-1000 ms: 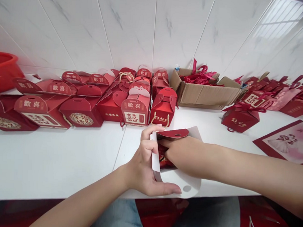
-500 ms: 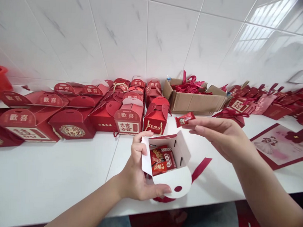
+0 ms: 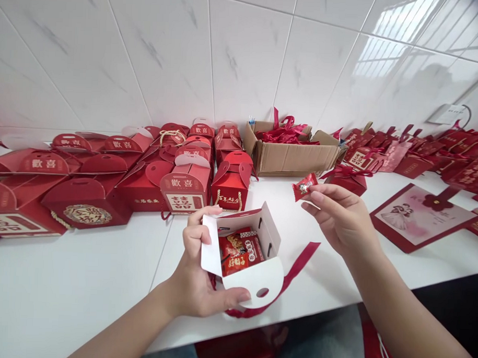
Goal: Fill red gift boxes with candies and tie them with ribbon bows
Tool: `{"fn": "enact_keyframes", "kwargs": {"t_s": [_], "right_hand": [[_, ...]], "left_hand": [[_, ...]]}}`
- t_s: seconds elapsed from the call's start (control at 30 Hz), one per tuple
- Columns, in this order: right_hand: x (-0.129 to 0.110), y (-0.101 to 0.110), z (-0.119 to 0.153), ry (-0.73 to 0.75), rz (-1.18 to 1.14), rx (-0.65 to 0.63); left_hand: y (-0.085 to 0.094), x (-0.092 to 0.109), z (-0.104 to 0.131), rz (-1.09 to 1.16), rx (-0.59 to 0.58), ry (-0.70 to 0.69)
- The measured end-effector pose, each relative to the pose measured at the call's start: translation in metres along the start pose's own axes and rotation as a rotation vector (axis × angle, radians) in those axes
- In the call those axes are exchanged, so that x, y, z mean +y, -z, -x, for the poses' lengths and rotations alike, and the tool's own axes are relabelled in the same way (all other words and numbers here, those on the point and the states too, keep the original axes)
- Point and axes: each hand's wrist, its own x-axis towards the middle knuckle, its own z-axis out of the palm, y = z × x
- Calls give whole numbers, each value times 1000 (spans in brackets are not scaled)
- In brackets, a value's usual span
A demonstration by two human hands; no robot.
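My left hand [image 3: 198, 282] grips an open gift box [image 3: 255, 281] from its left side, thumb on the white front flap. Inside the box lie several red wrapped sweets [image 3: 240, 252]. A dark red ribbon [image 3: 301, 262] runs under the box and out to its right. Up and to the right of the box, my right hand [image 3: 335, 213] pinches a small red wrapped candy [image 3: 304, 187] between thumb and fingertips. The candy does not touch the box.
Several closed red gift boxes [image 3: 186, 190] stand in rows at the back left. A cardboard box [image 3: 294, 159] of red ribbons is by the tiled wall. At the right are a flat picture bag [image 3: 418, 214] and more red boxes [image 3: 462, 168].
The view has turned a little to the right. My right hand has moved slightly away from the gift box with the candy, which is now tilted differently. My left hand still holds the box.
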Motion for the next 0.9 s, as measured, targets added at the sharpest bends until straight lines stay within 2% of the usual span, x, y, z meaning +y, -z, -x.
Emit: {"fn": "enact_keyframes", "kwargs": {"t_s": [0.1,0.2,0.27,0.37,0.4,0.47,0.53,0.63,0.73,0.83,0.9], "right_hand": [[5,3,-1,71,17,74],[16,27,2,175,22,210],[29,60,11,236,43,383],[50,129,39,254,188,826],[55,153,50,264,217,933],[57,198,66,262,263,1056],[49,238,70,285,325,1157],[26,285,51,260,427,1236],[6,318,23,160,535,1200],[2,330,10,162,648,1160],[6,323,11,271,734,1134]], "left_hand": [[0,0,-1,-20,5,-5],[-1,-1,-1,-14,24,-10],[-1,-2,0,-9,38,-19],[-2,-4,0,-12,39,-26],[-2,-5,0,-16,37,-24],[-2,-6,-1,-27,45,-38],[-3,-6,-1,-30,62,-40],[-5,-9,-2,-17,91,-13],[-7,-14,-1,-7,110,-38],[-7,-16,-2,0,122,-35],[-8,-15,-3,-10,125,-25]]}}
